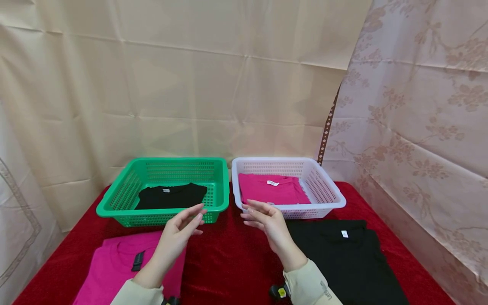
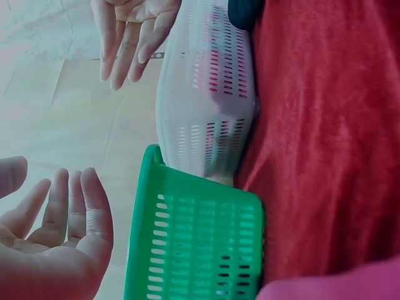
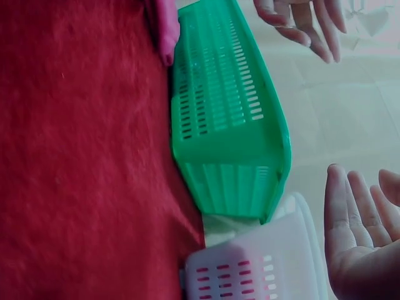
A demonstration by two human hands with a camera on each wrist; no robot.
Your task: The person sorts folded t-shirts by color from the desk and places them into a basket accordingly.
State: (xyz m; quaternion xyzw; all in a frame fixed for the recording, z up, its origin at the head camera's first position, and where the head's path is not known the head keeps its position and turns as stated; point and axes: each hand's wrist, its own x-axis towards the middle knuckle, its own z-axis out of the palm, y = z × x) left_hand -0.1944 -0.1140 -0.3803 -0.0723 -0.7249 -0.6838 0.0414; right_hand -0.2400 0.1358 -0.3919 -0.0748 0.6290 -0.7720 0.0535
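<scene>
My left hand (image 1: 178, 235) hovers in front of the green basket (image 1: 114, 213), its fingers loosely bent with nothing between them. Facing it, my right hand (image 1: 271, 228) hangs before the white basket (image 1: 331, 206), relaxed and holding nothing. Inside the green basket lies a folded black shirt (image 1: 173, 197); a folded pink shirt (image 1: 280, 192) lies in the white one. Under my left forearm a larger pink shirt (image 1: 114, 267) with a dark label rests folded on the table. A folded black shirt (image 1: 350, 262) with a white tag lies beside my right forearm.
Red velvet cloth (image 1: 225, 262) covers the table. The two baskets stand side by side at its back, close to a beige curtain (image 1: 190, 84). A floral curtain (image 1: 431, 127) hangs along the right side.
</scene>
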